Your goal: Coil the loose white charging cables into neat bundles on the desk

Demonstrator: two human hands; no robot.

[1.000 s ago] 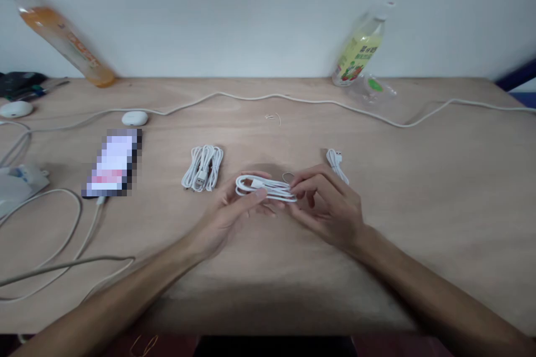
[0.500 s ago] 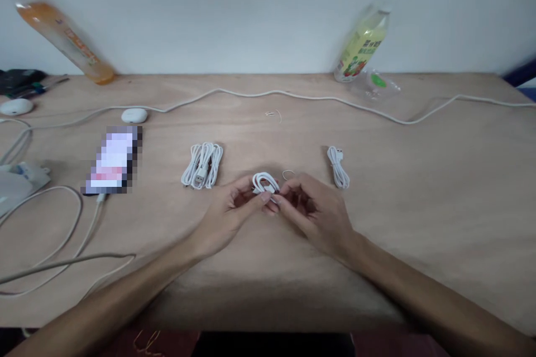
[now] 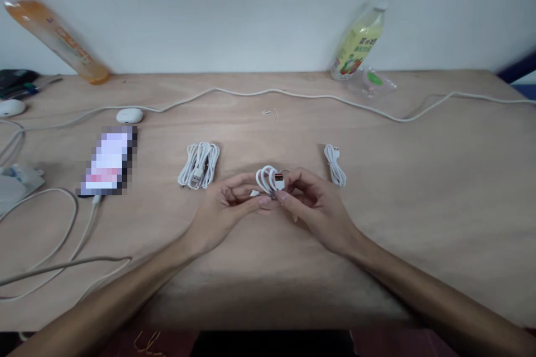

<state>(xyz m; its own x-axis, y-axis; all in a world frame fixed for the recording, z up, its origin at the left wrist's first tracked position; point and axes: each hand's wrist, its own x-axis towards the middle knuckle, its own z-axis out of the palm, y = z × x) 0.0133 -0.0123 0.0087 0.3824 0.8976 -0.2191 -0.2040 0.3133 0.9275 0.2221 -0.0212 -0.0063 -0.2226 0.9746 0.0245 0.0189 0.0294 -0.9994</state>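
Between my hands is a coiled white USB cable (image 3: 264, 179), held just above the table. Its USB plug faces up beside my right fingers, and a smaller white connector end shows near my left fingertips. My left hand (image 3: 228, 203) is closed on the lower left of the coil, thumb on top. My right hand (image 3: 318, 201) pinches the right side of the same coil. On the table to the left lies a group of bundled white cables (image 3: 198, 166); to the right lies a single bundled cable (image 3: 335, 165).
A long white cord (image 3: 301, 95) crosses the table behind my hands. At left are a plugged-in phone (image 3: 108, 162), a white earbud case (image 3: 129, 116) and an orange drink bottle (image 3: 62, 39). A yellow-labelled bottle (image 3: 360, 39) stands at the back right. Small tie pieces (image 3: 268, 112) lie mid-table.
The coil has turned in my fingers, so the USB plug now shows at its right side. Both hands stay closed on it. The whole view has shifted slightly.
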